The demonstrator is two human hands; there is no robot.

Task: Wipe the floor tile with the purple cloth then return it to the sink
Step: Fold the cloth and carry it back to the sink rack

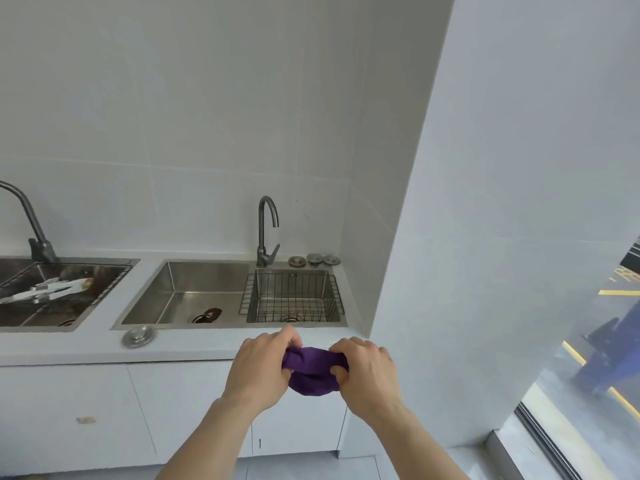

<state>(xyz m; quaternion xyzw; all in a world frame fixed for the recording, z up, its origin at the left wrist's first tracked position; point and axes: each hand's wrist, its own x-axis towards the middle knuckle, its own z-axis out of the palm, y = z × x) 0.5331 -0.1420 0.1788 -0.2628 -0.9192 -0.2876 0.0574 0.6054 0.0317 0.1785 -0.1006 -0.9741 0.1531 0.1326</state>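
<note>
Both hands, left (258, 370) and right (367, 372), clamp the cloth (311, 374); better bunch it tight, then lower it into the sink (194, 292)

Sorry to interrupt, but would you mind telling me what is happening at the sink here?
A person stands at a white counter and holds a bunched purple cloth in both hands, the left hand and the right hand gripping opposite ends. The cloth is in the air in front of the counter edge, just short of the steel sink with the wire basket. It is not in the sink yet.
</note>
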